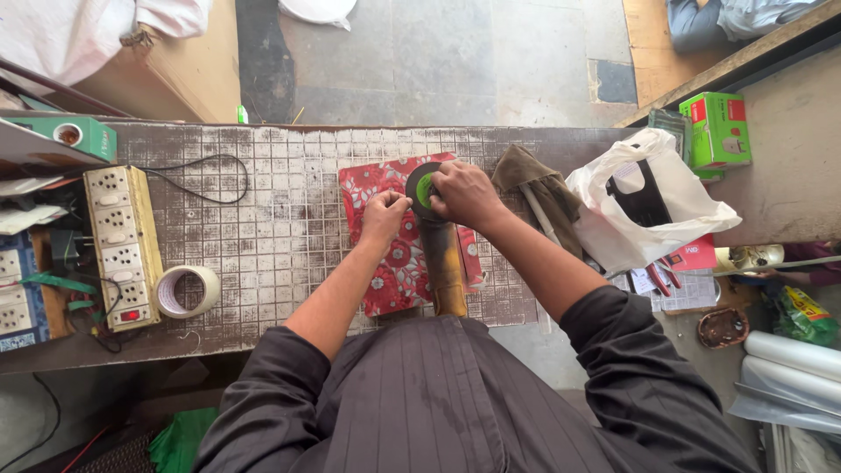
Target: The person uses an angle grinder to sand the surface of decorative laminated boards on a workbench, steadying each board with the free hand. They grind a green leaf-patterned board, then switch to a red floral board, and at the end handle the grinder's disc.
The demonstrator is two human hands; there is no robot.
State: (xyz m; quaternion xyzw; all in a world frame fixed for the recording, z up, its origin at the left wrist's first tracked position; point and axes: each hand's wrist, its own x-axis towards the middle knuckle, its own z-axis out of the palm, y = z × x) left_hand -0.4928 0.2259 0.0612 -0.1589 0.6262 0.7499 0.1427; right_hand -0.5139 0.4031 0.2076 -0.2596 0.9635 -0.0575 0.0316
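Hands first: both are busy at the head of an angle grinder (442,263) that lies lengthwise on the workbench (280,236), its yellowish body pointing back toward the person's dark shirt. The right hand (467,194) is clamped over the top of the tool's head, fingers curled down around the edge of the dark cutting disc (419,194). The left hand (385,215) is closed in a loose fist just beside the disc, thumb and fingertips pinched together at its rim; whether it grips a small part or only steadies the disc, I cannot tell.

Going from big to small, the bench is a worn, grid-patterned surface. On it lies a red floral cloth (394,263), and the grinder rests on that cloth. The disc sits flat on the head, and a bright green centre piece (426,189) shows in its middle, partly covered by the right hand's fingers.

As for progress, I would judge the disc already seated on the spindle with the green centre in place, and the fastening of it to be the step in hand. Nothing shows it finished, since both hands are on it.

Round about lie a brown rag (534,188), a white plastic bag (648,206), a switchboard strip (118,245) and a tape roll (187,291).
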